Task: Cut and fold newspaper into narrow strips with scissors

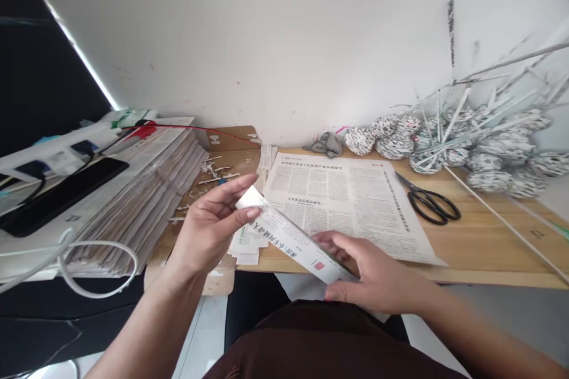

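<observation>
A narrow folded strip of newspaper (296,243) slants between my two hands, over the table's front edge. My left hand (207,228) pinches its upper end between thumb and fingers. Around the lower part of the strip, my right hand (371,272) is curled, thumb in front and fingers behind. Printed characters and a small red mark show on the strip's face; its lowest end is partly hidden by the right hand. Behind it a newspaper sheet (329,189) lies flat on the wooden table (480,249). More paper strips (249,249) lie under and beside my left hand.
Black-handled scissors (433,204) lie right of the sheet. Woven paper balls (502,151) with long sticking-out strips crowd the back right, beside a grey cloth (326,144). At left stands a tall newspaper stack (169,201) bearing a black phone-like slab (66,195), a power strip (66,148) and white cable (100,293).
</observation>
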Motion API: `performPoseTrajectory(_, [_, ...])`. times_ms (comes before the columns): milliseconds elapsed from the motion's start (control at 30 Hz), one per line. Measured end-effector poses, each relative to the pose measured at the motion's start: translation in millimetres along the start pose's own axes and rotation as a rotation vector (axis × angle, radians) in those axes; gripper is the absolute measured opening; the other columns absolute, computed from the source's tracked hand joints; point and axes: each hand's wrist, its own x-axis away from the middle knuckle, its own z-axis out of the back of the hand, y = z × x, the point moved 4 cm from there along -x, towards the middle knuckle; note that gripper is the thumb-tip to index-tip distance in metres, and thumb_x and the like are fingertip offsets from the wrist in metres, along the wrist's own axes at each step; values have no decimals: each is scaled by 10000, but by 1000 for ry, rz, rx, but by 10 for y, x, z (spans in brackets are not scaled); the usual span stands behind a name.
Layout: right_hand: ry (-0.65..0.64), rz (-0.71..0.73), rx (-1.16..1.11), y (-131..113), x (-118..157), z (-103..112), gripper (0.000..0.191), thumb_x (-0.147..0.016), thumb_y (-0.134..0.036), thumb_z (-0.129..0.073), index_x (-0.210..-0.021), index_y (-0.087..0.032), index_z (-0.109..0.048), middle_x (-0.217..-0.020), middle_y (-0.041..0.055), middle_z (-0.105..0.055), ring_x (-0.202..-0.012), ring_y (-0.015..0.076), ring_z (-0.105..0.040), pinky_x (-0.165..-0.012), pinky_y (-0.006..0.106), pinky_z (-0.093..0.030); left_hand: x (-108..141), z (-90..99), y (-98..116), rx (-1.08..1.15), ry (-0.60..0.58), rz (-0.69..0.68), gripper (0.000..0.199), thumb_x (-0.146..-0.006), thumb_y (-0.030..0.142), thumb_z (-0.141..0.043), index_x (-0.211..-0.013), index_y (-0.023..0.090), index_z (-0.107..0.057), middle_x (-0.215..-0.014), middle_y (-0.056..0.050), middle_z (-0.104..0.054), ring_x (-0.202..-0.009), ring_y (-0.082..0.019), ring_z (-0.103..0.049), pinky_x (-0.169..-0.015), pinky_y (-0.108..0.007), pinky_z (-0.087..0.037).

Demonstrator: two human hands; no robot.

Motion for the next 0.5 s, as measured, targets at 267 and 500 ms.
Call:
performPoseTrajectory(267, [29,-188,-17,200,43,-55,376,-953,-532,-578,-772,-210,-647,-768,20,-648,-696,174,-553,-610,279,-439,-197,245,181,65,223,-197,470,-680,137,-876,-1124,248,-769,-937,5,-743,-829,-101,-667,-762,-190,-563])
performPoseTrajectory(500, [47,-246,-468,218,5,-102,459,-970,-620,-538,-779,-203,-542,-614,-41,-520,-465,80,-441,-468,219,-346,-273,-56,-156,398,62,85,574,-794,598,-761,-1211,212,-684,-1267,-111,-690,-1151,-218,-660,-986,-338,-545])
